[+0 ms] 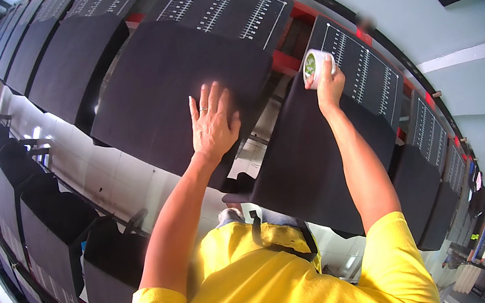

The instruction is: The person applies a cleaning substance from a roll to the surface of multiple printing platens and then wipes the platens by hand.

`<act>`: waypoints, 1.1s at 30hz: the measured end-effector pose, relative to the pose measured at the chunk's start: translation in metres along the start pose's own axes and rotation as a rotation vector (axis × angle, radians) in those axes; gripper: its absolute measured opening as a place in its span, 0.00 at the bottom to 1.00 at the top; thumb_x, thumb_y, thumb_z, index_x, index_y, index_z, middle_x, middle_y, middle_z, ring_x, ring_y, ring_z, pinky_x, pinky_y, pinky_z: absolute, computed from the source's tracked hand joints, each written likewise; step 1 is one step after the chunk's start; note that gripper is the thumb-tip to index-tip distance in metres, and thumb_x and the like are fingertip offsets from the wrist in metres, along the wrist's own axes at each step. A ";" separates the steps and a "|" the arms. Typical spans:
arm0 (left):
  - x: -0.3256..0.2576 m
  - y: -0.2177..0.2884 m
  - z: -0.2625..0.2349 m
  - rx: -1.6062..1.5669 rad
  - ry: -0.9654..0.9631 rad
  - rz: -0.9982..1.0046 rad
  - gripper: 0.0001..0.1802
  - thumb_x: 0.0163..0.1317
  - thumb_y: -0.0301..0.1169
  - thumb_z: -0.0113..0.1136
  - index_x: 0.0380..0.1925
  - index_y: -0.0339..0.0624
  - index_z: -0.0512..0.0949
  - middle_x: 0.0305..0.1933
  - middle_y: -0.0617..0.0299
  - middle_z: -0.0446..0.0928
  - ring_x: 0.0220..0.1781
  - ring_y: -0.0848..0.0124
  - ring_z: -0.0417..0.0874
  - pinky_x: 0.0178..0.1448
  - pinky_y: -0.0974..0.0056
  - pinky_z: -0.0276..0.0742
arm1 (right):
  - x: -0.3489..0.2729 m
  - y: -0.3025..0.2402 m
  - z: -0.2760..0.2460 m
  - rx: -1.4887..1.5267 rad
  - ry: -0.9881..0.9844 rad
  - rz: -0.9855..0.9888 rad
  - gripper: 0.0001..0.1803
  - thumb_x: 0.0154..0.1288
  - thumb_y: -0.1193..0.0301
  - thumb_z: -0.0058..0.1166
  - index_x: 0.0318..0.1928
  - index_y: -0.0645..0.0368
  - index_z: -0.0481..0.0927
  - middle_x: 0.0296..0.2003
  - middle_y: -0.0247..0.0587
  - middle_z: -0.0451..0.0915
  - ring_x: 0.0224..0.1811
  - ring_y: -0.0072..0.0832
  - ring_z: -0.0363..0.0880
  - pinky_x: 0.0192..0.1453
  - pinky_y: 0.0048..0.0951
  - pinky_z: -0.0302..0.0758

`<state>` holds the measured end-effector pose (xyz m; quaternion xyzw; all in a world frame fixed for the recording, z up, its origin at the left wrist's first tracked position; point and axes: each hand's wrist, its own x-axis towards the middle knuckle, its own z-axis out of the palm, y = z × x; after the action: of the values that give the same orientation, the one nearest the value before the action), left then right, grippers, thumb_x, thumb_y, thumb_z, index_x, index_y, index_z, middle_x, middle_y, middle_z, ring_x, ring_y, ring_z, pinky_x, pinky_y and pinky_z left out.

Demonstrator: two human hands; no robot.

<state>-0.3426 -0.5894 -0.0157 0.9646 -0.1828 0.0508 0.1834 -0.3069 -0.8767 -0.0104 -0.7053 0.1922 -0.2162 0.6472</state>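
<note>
My left hand lies flat, fingers spread, on a large dark sheet; a ring shows on one finger. The sheet covers the near part of a black panel with rows of white printed marks. Off to the right, my right hand grips a small white cup. The cup is tilted, so its mouth faces left and something green shows inside. It is over the neighbouring panel, which bears similar white marks and a dark sheet on its near part.
More dark-covered panels continue to the left and right, on red frame parts. A narrow gap with pale floor tiles separates the two nearest panels. Behind me on the left runs another row of dark-covered pieces. A grey wall stands on the right.
</note>
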 end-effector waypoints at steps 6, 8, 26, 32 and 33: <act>-0.004 -0.004 0.003 -0.008 0.032 -0.011 0.31 0.65 0.40 0.53 0.67 0.42 0.67 0.76 0.52 0.58 0.81 0.55 0.50 0.82 0.43 0.40 | -0.122 -0.015 -0.003 0.057 -0.065 0.079 0.26 0.78 0.54 0.42 0.40 0.70 0.75 0.18 0.44 0.76 0.13 0.29 0.76 0.18 0.28 0.72; -0.005 -0.006 0.007 0.001 0.039 -0.004 0.31 0.66 0.41 0.53 0.68 0.42 0.67 0.76 0.52 0.58 0.81 0.55 0.50 0.82 0.43 0.40 | -0.172 -0.022 -0.007 0.055 -0.082 0.123 0.24 0.79 0.56 0.42 0.40 0.70 0.74 0.18 0.43 0.76 0.13 0.29 0.76 0.19 0.28 0.73; -0.003 -0.006 0.004 -0.050 0.075 0.016 0.32 0.61 0.40 0.58 0.65 0.40 0.69 0.75 0.49 0.60 0.79 0.52 0.53 0.80 0.39 0.44 | -0.196 -0.020 0.017 -0.079 -0.068 0.095 0.25 0.78 0.56 0.41 0.38 0.70 0.74 0.15 0.43 0.76 0.12 0.30 0.77 0.15 0.29 0.72; -0.003 -0.003 -0.003 -0.031 -0.009 -0.023 0.33 0.64 0.40 0.56 0.67 0.40 0.67 0.76 0.50 0.57 0.81 0.53 0.50 0.81 0.42 0.41 | -0.090 -0.004 0.031 -0.057 0.008 0.003 0.26 0.79 0.55 0.39 0.38 0.69 0.76 0.16 0.44 0.77 0.11 0.31 0.76 0.14 0.29 0.72; -0.002 -0.002 -0.004 -0.021 -0.026 -0.025 0.33 0.64 0.40 0.56 0.68 0.41 0.66 0.77 0.51 0.57 0.81 0.54 0.50 0.81 0.43 0.41 | -0.073 -0.003 0.031 -0.051 0.021 -0.009 0.27 0.79 0.54 0.39 0.39 0.69 0.76 0.16 0.44 0.77 0.11 0.31 0.76 0.14 0.29 0.72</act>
<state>-0.3438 -0.5852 -0.0128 0.9654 -0.1735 0.0343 0.1917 -0.3506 -0.8102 -0.0139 -0.7201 0.2013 -0.2218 0.6259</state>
